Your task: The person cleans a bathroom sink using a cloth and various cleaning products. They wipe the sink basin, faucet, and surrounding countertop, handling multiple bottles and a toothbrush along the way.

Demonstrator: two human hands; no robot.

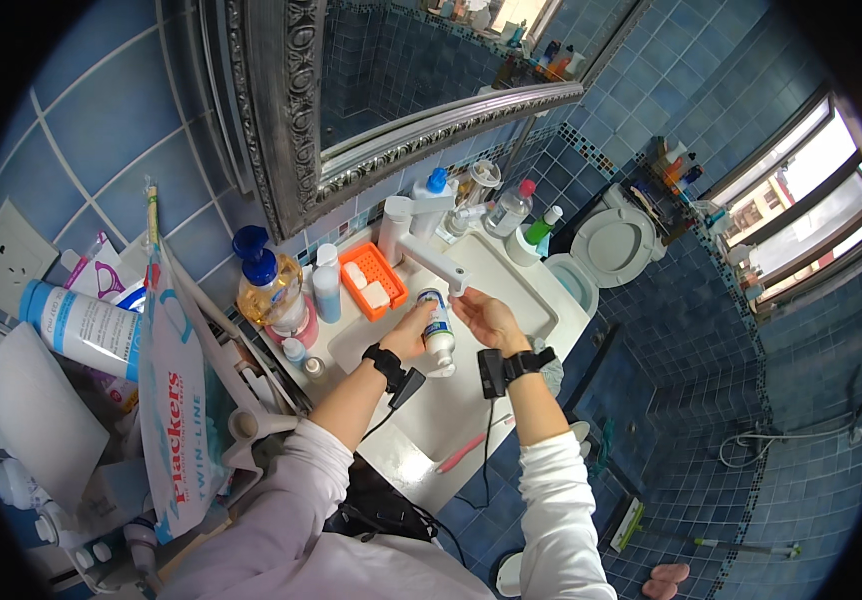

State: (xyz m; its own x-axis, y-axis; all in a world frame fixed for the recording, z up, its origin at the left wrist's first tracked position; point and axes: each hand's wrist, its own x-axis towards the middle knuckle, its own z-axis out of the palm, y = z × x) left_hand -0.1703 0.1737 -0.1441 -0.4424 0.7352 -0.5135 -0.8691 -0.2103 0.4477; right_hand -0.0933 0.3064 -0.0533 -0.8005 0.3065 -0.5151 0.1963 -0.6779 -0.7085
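My left hand (410, 332) is closed around a white bottle (438, 322) with a blue and green label, held over the white sink basin (431, 420) with its white cap end towards me. My right hand (485, 319) is just under the spout of the white faucet (431, 259), fingers curled, and I cannot see anything in it. Whether water runs from the spout is unclear. A pink toothbrush (463, 452) lies at the near edge of the sink. Black straps with small devices are on both wrists.
Left of the faucet stand an orange soap tray (374, 309) with white bars, a blue-topped pump bottle (269, 281) and small bottles. A red-capped bottle (509, 210) and a green bottle (543, 225) are behind the basin. A Plackers bag (179, 390) hangs at the left.
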